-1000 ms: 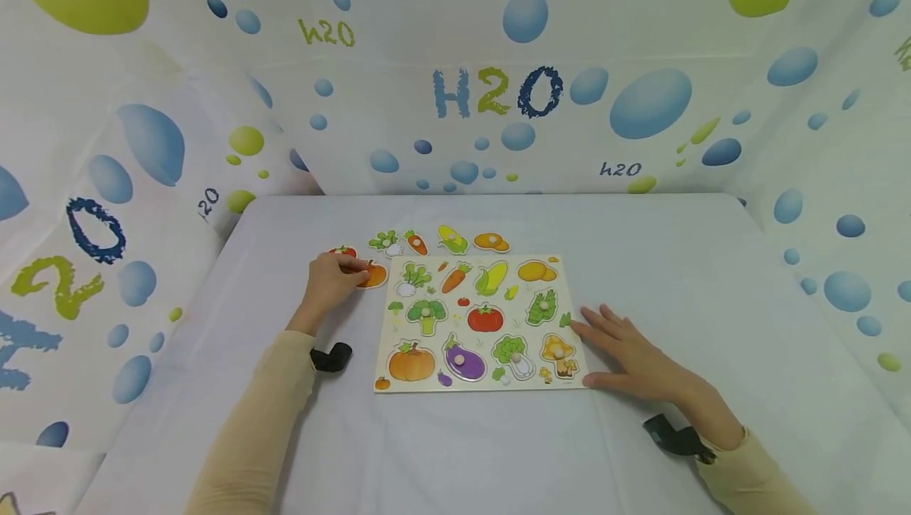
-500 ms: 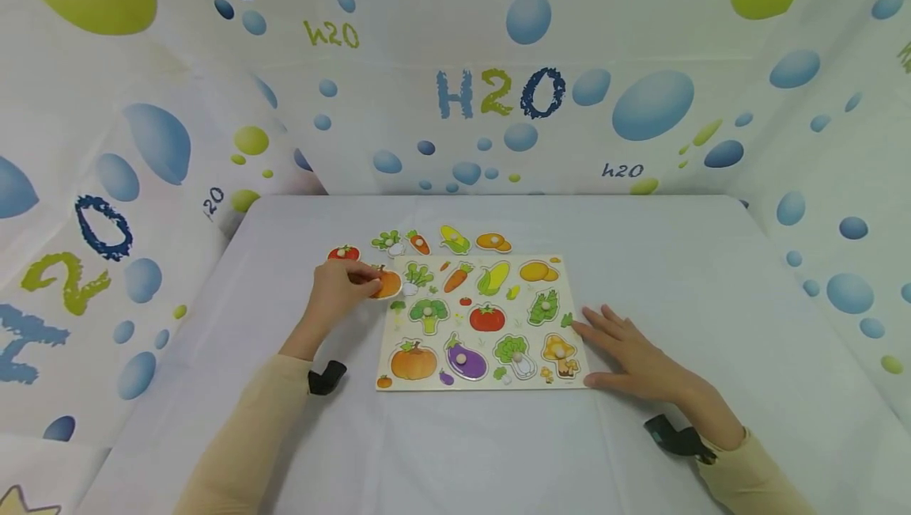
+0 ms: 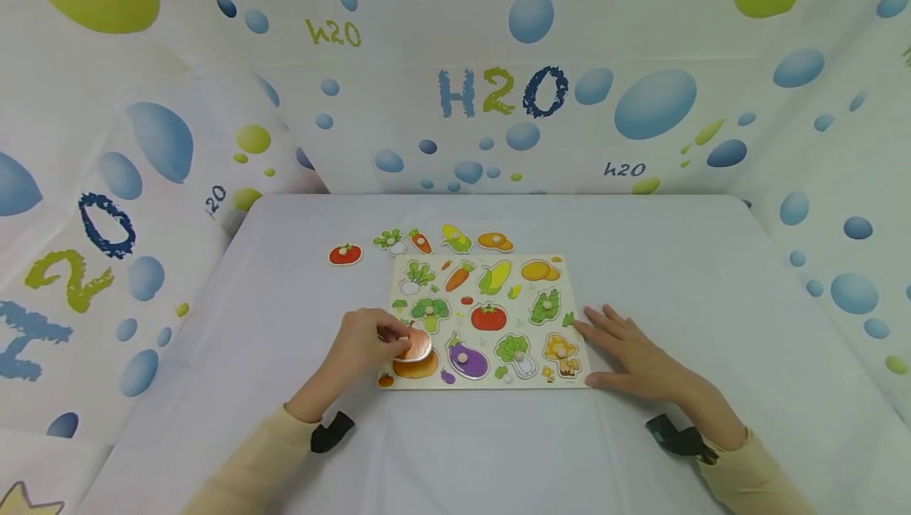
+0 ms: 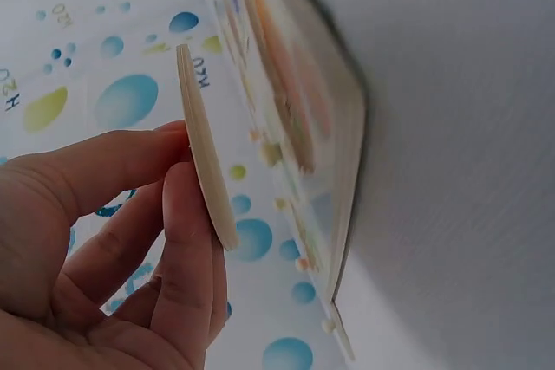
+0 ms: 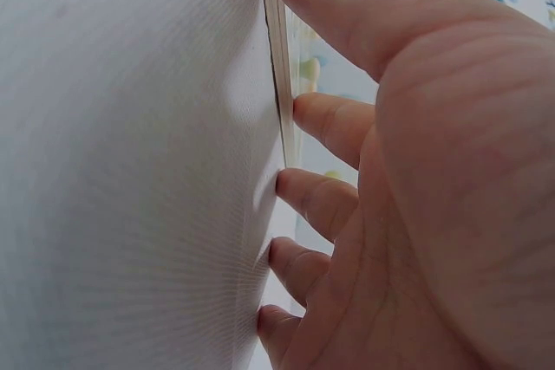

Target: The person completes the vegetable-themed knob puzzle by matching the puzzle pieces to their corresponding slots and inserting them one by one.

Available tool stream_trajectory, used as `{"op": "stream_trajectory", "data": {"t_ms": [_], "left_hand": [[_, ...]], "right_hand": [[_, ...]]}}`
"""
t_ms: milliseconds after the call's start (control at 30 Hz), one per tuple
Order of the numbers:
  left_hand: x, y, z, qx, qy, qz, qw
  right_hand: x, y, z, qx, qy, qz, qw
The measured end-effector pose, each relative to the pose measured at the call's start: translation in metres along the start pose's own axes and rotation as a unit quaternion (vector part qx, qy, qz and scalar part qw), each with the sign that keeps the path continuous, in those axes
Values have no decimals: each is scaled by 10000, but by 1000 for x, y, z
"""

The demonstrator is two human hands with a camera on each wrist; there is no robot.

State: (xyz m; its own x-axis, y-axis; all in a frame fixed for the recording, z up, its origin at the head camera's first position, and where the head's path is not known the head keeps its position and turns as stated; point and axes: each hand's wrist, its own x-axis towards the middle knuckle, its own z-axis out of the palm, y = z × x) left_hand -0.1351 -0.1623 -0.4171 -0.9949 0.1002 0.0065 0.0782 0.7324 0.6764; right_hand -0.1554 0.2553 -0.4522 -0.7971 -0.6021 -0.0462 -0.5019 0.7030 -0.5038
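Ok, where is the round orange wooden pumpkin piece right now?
In the head view, the pumpkin piece is pinched by the left hand, tilted over the near left corner of the cream rectangular puzzle board, partly hiding the printed orange pumpkin.

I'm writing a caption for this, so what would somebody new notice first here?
Probably the colourful vegetable puzzle board, lying on the white table. Over its near left part, the left hand pinches an orange piece above the pumpkin picture, while the right hand touches the board's right edge. Beyond the table, large "H2O" lettering stands out on the white backdrop.
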Motion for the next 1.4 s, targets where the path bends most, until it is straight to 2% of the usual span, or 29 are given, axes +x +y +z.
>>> {"op": "stream_trajectory", "data": {"t_ms": [133, 300, 700, 967, 1400], "left_hand": [[-7, -1, 9, -13, -95, 66, 9999], [-10, 0, 14, 35, -137, 4, 9999], [-8, 2, 19, 66, -301, -344, 9989], [-7, 2, 22, 102, -333, -342, 9988], [-7, 1, 24, 67, -454, -339, 9984]], "right_hand": [[0, 1, 1, -4, 18, -11, 10000], [1, 2, 2, -47, 38, -33, 10000], [2, 3, 2, 5, -9, 41, 10000], [2, 2, 1, -56, 32, -37, 10000], [0, 0, 1, 12, 37, 54, 10000]]}}
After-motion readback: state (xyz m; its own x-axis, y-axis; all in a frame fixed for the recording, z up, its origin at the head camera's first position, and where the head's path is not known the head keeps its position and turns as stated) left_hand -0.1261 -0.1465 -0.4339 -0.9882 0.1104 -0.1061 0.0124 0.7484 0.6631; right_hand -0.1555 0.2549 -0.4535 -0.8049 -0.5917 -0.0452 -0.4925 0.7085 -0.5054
